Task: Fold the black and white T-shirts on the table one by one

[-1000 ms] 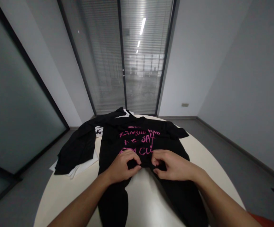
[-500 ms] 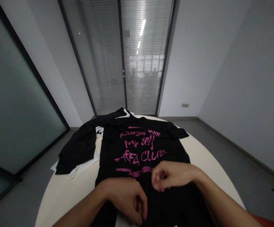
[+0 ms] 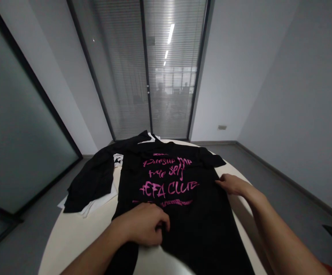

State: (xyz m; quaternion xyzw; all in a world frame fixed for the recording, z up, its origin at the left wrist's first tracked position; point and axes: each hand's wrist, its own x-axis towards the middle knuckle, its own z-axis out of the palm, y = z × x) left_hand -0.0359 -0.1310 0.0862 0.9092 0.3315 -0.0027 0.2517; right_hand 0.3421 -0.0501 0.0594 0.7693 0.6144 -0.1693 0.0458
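Observation:
A black T-shirt (image 3: 194, 225) with pink lettering lies spread on the table, its neck at the far end and its lower part towards me. My left hand (image 3: 148, 224) is curled closed on the lower middle of the shirt, just below the lettering, with cloth gathered at the fingers. Near that hand the hem curves up and bares the tabletop. At the shirt's right side edge, below the right sleeve, my right hand (image 3: 235, 185) pinches the cloth between thumb and fingers.
The pale round-edged table (image 3: 77, 236) carries a pile at left: a black garment (image 3: 94, 183) over white cloth (image 3: 101, 202). Beyond the table stands a glass partition with blinds (image 3: 171, 107). A grey wall (image 3: 292, 76) rises at right.
My right hand has moved from the shirt's middle out to its right edge and farther away. My left hand has shifted slightly up and left, and the hem near it has risen, baring more table.

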